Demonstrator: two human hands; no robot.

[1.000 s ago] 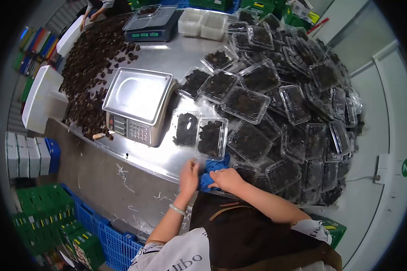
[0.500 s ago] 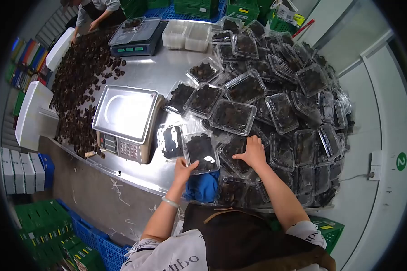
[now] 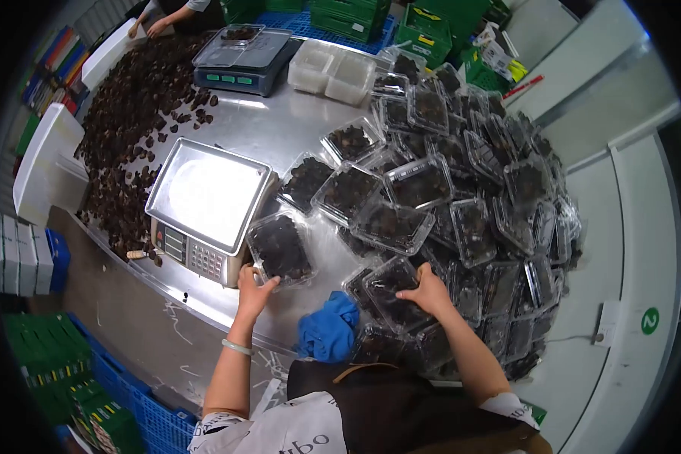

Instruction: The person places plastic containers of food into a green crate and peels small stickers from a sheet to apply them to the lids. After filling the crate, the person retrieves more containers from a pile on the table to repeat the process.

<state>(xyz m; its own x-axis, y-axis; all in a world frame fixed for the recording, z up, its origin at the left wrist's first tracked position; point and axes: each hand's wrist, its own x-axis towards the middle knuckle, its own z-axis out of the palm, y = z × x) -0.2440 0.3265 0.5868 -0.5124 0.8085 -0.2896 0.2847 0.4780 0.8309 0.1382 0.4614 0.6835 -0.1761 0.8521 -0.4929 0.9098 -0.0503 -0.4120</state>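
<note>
Your left hand [image 3: 256,287] pinches the filled clamshell [image 3: 280,251] by its near rim; your right hand [image 3: 425,291] lies spread on a stacked clamshell [image 3: 386,281] — light, thin, crushable plastic, likely slippery; hold the rims.

A steel table [image 3: 280,132] carries a weighing scale [image 3: 204,193] with a bare, shiny pan and a keypad on its near face. Left of it, a heap of loose dark fungus [image 3: 129,121] runs along the table's edge to the far end, where a second scale [image 3: 238,64] bears a clear tray [image 3: 242,34]. Empty white trays [image 3: 333,72] stand just beside that scale. A mound of filled clear boxes [image 3: 477,174] covers the table's right half (many tilted, overlapping). A blue cloth [image 3: 329,329] lies crumpled at the near edge. White foam boxes [image 3: 45,163] stand at the left, green crates [image 3: 431,19] beyond, and a co-worker's hand [image 3: 159,26] rests by the fungus.
</note>
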